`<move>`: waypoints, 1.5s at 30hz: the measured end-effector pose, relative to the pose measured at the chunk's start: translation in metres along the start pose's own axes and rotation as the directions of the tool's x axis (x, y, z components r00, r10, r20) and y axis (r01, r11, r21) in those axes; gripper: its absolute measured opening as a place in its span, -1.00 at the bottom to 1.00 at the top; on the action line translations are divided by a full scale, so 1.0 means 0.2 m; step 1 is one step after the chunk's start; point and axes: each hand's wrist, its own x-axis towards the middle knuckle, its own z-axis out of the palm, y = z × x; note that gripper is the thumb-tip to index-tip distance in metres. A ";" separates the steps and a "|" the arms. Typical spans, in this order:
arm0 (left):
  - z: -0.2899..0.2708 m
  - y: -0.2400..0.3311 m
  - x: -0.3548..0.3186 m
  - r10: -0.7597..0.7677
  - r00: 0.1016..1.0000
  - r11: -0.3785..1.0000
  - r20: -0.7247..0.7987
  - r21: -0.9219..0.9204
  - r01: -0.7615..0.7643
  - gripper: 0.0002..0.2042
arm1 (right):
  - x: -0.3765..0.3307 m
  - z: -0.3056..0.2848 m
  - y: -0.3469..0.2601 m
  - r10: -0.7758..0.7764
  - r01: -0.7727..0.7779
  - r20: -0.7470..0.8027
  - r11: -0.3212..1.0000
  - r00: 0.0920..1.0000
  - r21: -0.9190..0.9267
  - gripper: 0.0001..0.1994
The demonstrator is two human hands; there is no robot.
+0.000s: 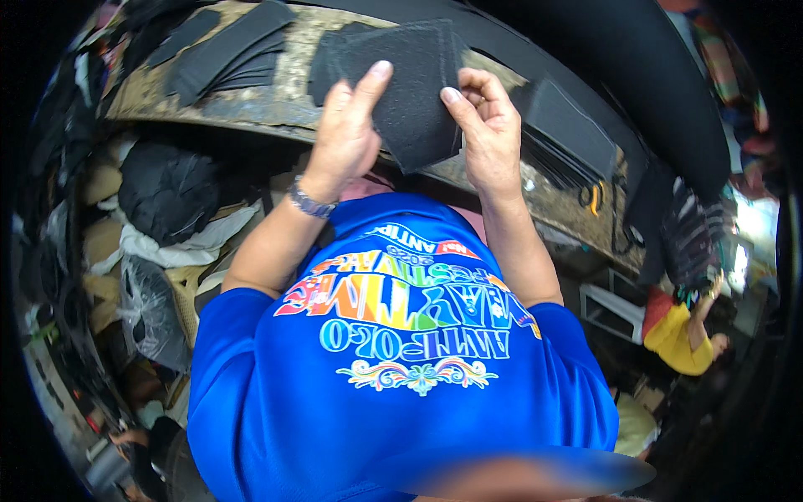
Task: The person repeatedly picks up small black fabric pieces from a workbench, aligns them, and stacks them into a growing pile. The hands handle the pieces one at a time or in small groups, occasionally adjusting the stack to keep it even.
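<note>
Between my two hands, above the bench edge, is a thin stack of black fabric pieces point(418, 100) with a pointed lower end. My left hand point(350, 125) grips its left side, thumb lying on the front face. At the right edge my right hand point(487, 117) pinches the stack between thumb and curled fingers. Behind the held pieces, part of another black piece point(333, 54) shows on the bench. A fanned pile of black cut pieces point(234, 54) lies to the left. On the right sits a thicker pile of black pieces point(565, 134).
The worn bench point(293, 63) runs across the far side. Orange-handled scissors point(595, 199) lie near its right end. Black material point(619, 50) bulges behind. Black bundles point(167, 188) and plastic bags point(150, 314) crowd the left below. A person in yellow point(682, 335) is at far right.
</note>
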 end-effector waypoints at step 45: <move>-0.98 0.48 0.45 0.163 0.904 -0.558 0.396 0.793 -0.246 -0.56 | 0.36 -0.07 0.31 -0.132 0.620 0.606 0.171 0.785 -0.766 -0.59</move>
